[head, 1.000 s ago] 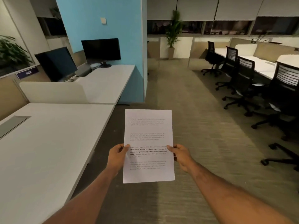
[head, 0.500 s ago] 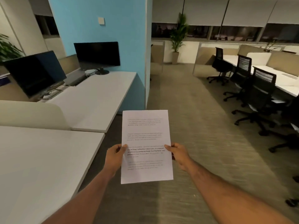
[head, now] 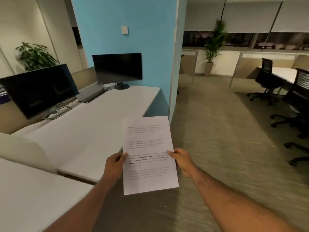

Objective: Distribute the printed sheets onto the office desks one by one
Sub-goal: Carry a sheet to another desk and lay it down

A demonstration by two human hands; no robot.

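The left hand (head: 115, 166) pinches the sheets (head: 148, 154) at their 9 o'clock edge, thumb on the printed face and fingers curled behind. The right hand (head: 181, 160) pinches the 3 o'clock edge the same way. The sheets are held in the air, face up toward the camera and tilted slightly clockwise, over the carpet (head: 217, 148) just off the corner of a white tabletop (head: 100, 123). How many sheets there are cannot be told. On that tabletop, at 10 o'clock from the sheets, stands a dark monitor (head: 38, 89); a second monitor (head: 117, 67) stands at 11 o'clock against a blue wall (head: 125, 14). A plant (head: 212, 44) is at 1 o'clock and black chairs (head: 267, 79) at 2 o'clock.
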